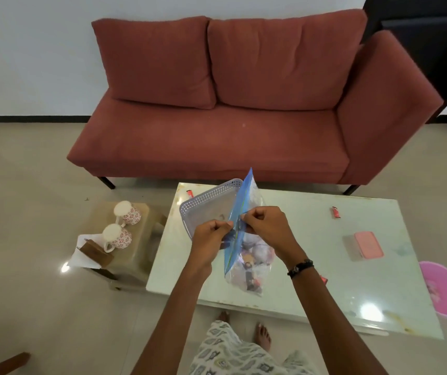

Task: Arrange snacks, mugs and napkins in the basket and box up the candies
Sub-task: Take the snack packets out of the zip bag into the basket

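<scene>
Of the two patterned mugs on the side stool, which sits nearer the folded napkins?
The nearer mug, closer to the camera, sits right beside the white napkins. The other mug stands behind it, farther from them, toward the sofa.

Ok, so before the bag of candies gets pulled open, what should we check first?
1. Both hands pinch the bag's top: left hand and right hand grip the zip bag. Ok.
2. Bag upright so nothing spills: tilted, opening up. Ok.
3. Bag held over the table. Ok.
4. Basket on the table, empty-looking. Ok.
5. Pink-lidded box open for candies: lid on. Not ok.
6. Bag seal open: cannot tell.
</scene>
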The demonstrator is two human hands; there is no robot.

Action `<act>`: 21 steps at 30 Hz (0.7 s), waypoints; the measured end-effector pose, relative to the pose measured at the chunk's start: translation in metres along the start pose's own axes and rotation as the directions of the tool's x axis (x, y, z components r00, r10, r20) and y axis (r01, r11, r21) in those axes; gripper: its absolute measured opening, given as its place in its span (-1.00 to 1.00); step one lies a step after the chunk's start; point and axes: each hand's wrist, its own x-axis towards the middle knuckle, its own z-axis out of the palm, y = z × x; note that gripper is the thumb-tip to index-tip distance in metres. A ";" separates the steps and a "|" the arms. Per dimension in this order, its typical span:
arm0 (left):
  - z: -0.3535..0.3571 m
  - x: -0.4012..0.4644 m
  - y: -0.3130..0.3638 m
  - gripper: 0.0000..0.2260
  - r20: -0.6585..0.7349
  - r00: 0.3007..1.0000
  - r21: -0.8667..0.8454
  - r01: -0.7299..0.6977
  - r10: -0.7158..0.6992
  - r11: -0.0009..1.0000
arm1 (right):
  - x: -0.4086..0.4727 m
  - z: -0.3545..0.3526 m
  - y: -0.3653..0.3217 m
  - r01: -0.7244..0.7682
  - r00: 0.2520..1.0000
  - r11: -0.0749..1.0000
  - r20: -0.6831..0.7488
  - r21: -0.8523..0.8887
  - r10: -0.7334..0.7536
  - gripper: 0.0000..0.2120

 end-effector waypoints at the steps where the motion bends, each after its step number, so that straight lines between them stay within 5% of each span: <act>1: 0.003 -0.001 -0.001 -0.81 -0.025 0.999 0.000 -0.029 0.029 1.000 | -0.002 -0.003 -0.001 -0.022 1.000 0.999 0.002 0.033 0.022 -0.88; 13: -0.001 0.007 -0.005 -0.89 -0.131 0.964 0.175 -0.209 0.233 0.962 | -0.040 0.017 0.005 -0.215 0.885 0.960 0.381 -0.179 0.269 -0.97; 17: -0.018 0.008 -0.012 -0.91 -0.143 0.979 0.051 -0.140 0.146 0.989 | -0.040 0.032 0.004 -0.047 0.942 0.980 0.318 -0.193 0.108 -0.94; 21: -0.039 0.006 -0.013 -0.90 0.057 0.998 0.105 0.029 -0.035 0.994 | -0.032 0.047 -0.007 0.114 0.964 0.964 0.261 -0.239 -0.050 -0.90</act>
